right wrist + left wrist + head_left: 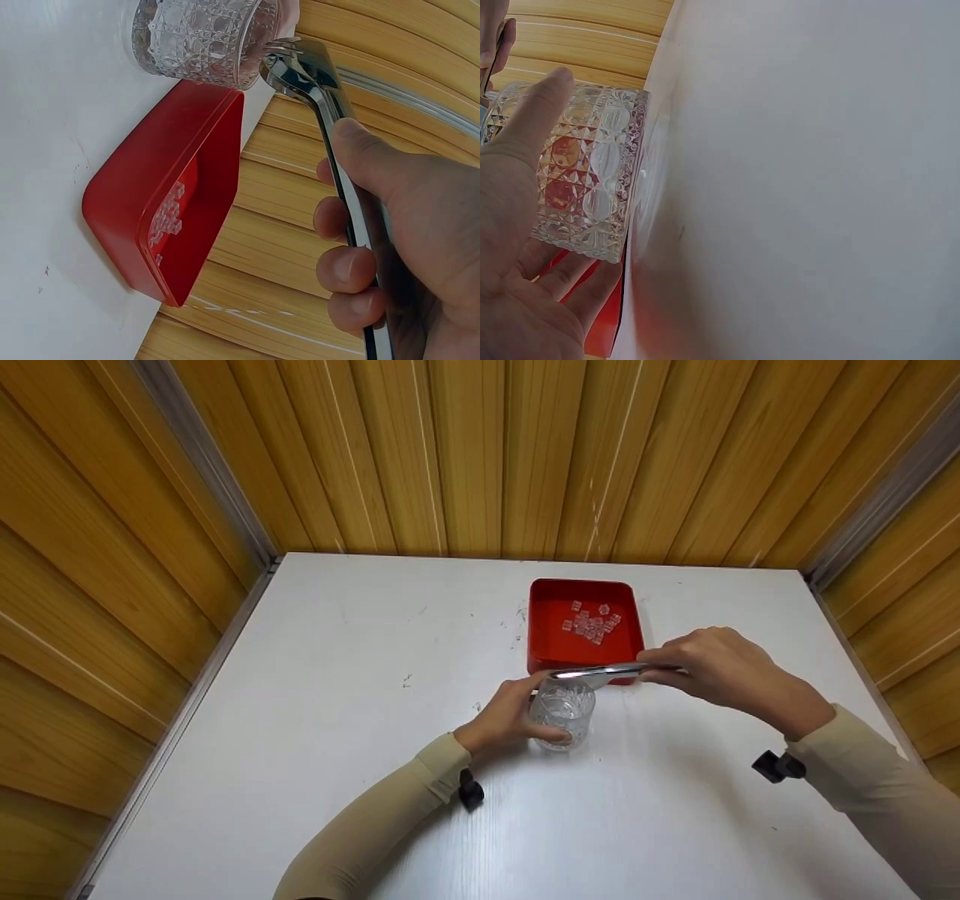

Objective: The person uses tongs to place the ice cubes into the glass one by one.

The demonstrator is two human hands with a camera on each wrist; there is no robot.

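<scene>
A clear cut-glass tumbler [566,712] stands upright on the white table in front of the red tray. My left hand [504,717] holds it from the left, thumb on the near side and fingers behind, as the left wrist view shows. My right hand [716,669] grips metal tongs [337,165], held nearly level from the right. Their tips, one spoon-like and one with fork tines, lie right at the glass's mouth in the right wrist view. Whether anything is between the tips I cannot tell. Several small clear cubes [589,626] lie in the tray.
The square red tray [549,649] sits behind the glass, near the back of the white table [337,660]. Wood-look panels [465,457] wall off the back and both sides. Small dark marks dot the tabletop left of the tray.
</scene>
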